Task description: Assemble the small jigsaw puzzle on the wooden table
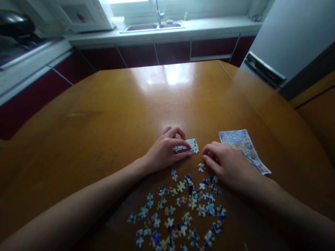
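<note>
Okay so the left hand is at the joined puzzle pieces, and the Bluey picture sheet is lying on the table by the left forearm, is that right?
Not quite: the Bluey picture sheet lies on the table by the right hand, as the head view shows. The left hand is at the joined puzzle pieces.

Past the far edge of the wooden table (pixel 117 101) I see a pale counter (pixel 214 23) running above dark red cabinets (pixel 172 52), with a double-basin metal sink (pixel 157 27) and its faucet (pixel 159 15) set into it. A white boxy appliance (pixel 90 22) stands on the counter beyond the table's far left corner, and farther left sits a dark, rounded pan (pixel 15 23). Off the far right corner rises a tall grey refrigerator (pixel 295 31), a black strip (pixel 265 70) running across its front.
</note>
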Demonstrator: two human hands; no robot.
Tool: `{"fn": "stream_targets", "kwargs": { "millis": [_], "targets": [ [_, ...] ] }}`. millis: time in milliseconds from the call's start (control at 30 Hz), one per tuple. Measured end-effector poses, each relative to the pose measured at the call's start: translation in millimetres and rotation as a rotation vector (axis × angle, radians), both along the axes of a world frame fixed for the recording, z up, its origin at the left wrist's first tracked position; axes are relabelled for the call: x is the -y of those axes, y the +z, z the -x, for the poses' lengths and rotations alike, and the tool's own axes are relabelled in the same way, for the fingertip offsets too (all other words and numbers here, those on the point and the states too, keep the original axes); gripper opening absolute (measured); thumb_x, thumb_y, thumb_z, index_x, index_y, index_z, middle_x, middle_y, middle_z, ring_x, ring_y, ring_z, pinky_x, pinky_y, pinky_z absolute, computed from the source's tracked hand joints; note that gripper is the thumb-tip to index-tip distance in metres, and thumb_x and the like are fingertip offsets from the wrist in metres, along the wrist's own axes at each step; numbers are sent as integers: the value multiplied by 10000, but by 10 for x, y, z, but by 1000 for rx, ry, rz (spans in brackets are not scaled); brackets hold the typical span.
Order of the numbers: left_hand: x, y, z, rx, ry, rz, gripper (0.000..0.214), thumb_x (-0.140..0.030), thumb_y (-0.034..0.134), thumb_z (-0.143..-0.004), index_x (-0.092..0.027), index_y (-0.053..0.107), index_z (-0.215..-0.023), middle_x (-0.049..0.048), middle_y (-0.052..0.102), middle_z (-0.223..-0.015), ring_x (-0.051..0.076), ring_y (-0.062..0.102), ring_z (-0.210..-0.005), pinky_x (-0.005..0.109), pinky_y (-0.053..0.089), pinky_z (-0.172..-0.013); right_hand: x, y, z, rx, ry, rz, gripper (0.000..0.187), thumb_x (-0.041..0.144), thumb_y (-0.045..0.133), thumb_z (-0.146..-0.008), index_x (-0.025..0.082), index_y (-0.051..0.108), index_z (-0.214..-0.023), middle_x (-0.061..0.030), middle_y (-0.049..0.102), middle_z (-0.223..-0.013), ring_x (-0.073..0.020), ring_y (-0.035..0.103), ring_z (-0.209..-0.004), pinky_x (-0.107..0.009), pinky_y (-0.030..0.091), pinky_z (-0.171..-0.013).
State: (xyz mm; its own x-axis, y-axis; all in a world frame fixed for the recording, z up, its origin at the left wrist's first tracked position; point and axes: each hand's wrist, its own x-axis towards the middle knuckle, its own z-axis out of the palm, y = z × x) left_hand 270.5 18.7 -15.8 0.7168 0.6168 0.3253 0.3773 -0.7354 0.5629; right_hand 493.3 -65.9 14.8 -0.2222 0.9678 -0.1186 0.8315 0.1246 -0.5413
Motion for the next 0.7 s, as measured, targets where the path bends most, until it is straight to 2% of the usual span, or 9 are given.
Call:
{"fn": "stream_targets", "kwargs": {
  "millis": [133, 300, 400, 567, 700],
  "targets": [
    [8, 31, -6, 10, -21, 7, 68, -266, 753, -828, -231, 739, -884, 48, 620, -1003, 208, 516, -981, 359, 453, -881, 1, -2, -6, -10, -4, -9, 109, 234, 535, -907, 228, 629, -852, -41, 658, -854, -182, 584, -758, -325, 433, -678],
    [3, 85, 48, 43, -125, 66, 105, -240, 635, -923, -201, 707, -859, 30, 697, -849, 163, 570, -831, 324, 471, -819, -4, -12, -18, -20, 13, -21, 109, 225, 542, -898, 229, 639, -846, -42, 665, -837, -182, 589, -752, -325, 437, -675],
    [60, 123, 109, 74, -55, 125, 99, -258, 667, -907, -198, 719, -848, 32, 710, -821, 161, 590, -808, 314, 482, -782, -2, -10, -23, -24, 13, -14, 114, 229, 541, -899, 228, 642, -848, -44, 667, -840, -181, 588, -746, -325, 437, -668],
    [294, 150, 97, 26, 37, 341, 107, -286, 745, -837, -183, 726, -816, 15, 683, -752, 129, 581, -680, 244, 462, -615, 5, -17, -30, -40, 13, -10, 117, 230, 538, -902, 227, 636, -839, -40, 665, -840, -181, 591, -751, -324, 440, -669],
    [374, 148, 37, -21, -39, 252, 89, -259, 737, -845, -189, 724, -791, 5, 668, -732, 139, 577, -732, 279, 471, -712, -2, -49, -47, -50, 15, -21, 109, 227, 546, -890, 227, 645, -843, -41, 669, -830, -179, 593, -738, -323, 439, -655]
  ]
}}
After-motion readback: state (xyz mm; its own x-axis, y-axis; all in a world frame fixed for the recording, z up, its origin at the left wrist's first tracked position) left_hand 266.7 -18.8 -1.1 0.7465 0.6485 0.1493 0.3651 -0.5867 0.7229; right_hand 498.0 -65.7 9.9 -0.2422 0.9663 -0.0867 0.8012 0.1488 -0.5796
